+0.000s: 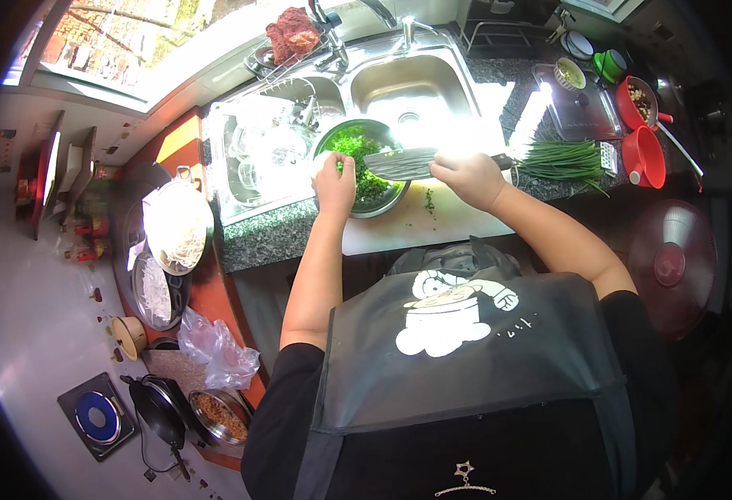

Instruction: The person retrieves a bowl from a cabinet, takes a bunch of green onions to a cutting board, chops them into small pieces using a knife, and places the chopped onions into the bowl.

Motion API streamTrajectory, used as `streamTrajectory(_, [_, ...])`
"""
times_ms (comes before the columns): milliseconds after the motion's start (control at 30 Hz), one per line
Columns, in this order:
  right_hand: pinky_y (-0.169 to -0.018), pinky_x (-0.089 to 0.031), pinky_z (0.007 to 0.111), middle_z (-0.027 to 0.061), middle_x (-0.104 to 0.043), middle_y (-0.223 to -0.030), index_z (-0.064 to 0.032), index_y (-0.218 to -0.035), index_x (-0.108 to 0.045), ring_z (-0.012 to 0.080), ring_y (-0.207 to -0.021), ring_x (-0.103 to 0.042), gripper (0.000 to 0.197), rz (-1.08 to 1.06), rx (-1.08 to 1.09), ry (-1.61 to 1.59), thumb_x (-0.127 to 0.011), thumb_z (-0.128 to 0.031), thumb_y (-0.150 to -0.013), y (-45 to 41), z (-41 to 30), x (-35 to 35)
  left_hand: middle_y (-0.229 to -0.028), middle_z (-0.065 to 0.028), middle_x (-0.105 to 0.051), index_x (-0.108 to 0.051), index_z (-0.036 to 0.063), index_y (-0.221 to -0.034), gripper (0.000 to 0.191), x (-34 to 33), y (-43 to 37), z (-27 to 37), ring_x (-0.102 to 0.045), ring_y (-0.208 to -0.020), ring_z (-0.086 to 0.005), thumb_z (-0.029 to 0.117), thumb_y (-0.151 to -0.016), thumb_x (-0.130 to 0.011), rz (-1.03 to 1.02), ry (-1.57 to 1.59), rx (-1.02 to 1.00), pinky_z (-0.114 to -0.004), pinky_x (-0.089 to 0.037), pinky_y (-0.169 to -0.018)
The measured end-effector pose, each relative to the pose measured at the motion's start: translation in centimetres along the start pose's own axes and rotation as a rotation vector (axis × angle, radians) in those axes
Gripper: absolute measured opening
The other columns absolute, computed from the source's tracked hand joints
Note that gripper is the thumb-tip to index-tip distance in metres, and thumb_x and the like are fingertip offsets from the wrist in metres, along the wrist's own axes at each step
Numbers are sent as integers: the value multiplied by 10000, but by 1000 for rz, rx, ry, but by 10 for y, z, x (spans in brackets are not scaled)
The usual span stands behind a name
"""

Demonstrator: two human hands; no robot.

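Observation:
My right hand [473, 178] is closed around a kitchen knife [400, 164], near where the blade meets the dark handle. The blade points left over a metal bowl [381, 211] of chopped greens [354, 145]. At the bowl's left side is my left hand [334, 184], its fingers drawn together; whether they pinch greens or grip the rim cannot be told. A white cutting board [391, 234] lies under the bowl, with a few chopped bits [429, 203] on it. Strong glare washes out the area behind my right hand.
Right of the knife lies a bundle of long green chives [559, 164], near red pots [644, 156] and a glass tray [584, 115]. Behind is a double sink [412, 78], its left basin holding dishes. Plates of white shreds [153, 290] and a plastic bag [219, 350] are at left.

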State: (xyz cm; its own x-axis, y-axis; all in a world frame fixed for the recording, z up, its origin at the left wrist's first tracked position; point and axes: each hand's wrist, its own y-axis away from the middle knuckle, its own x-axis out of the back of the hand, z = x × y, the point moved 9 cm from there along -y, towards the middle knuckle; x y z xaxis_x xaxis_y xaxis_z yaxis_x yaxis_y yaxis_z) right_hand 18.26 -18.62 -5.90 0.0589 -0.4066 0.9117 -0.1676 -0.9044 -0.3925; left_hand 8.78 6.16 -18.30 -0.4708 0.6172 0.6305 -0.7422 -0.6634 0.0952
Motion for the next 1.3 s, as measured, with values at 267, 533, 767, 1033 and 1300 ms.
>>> streamTrajectory(267, [-609, -461, 271, -34, -540, -891, -178, -903, -565, 132, -771, -578, 132, 22, 472, 165, -625, -182, -786, -13, -42, 0, -1208, -229, -639, -511, 13, -1293, 900, -17, 12, 56, -592, -1139, -403, 718, -777, -727, -60, -534, -208, -529, -287, -1141])
streamTrajectory(533, [-635, -494, 298, -29, -571, -917, -149, -922, -583, 138, -785, -593, 129, -9, 304, 99, -621, -170, -800, 26, -10, 4, -1087, -211, -708, -688, 29, -1094, 340, 0, -1, 41, -668, -1016, -384, 345, -974, -648, 49, -199, -238, -457, -508, -851])
streamTrajectory(767, [-672, -524, 403, 28, -600, -912, -128, -946, -593, 244, -805, -638, 116, -124, -200, 53, -616, -98, -836, 91, 78, -24, -1007, -130, -698, -714, 91, -970, 101, -30, 8, 33, -658, -952, -354, 152, -940, -640, -13, -273, -368, -463, -503, -869])
streamTrajectory(1033, [-683, -535, 406, 40, -587, -901, -129, -928, -581, 251, -803, -645, 121, -118, -292, 11, -617, -92, -818, 112, 86, -57, -1219, -127, -668, -732, 33, -1060, 227, -47, 31, 44, -530, -1234, -367, 184, -930, -623, 5, -625, -584, -508, -372, -1093])
streamTrajectory(1300, [-680, -541, 373, 14, -632, -958, -132, -970, -610, 229, -766, -638, 179, -160, -106, -155, -617, -90, -796, 147, -8, -56, -1052, -162, -678, -679, 10, -1032, 127, -33, 83, 75, -620, -1047, -357, 30, -910, -653, 81, -168, -674, -441, -500, -933])
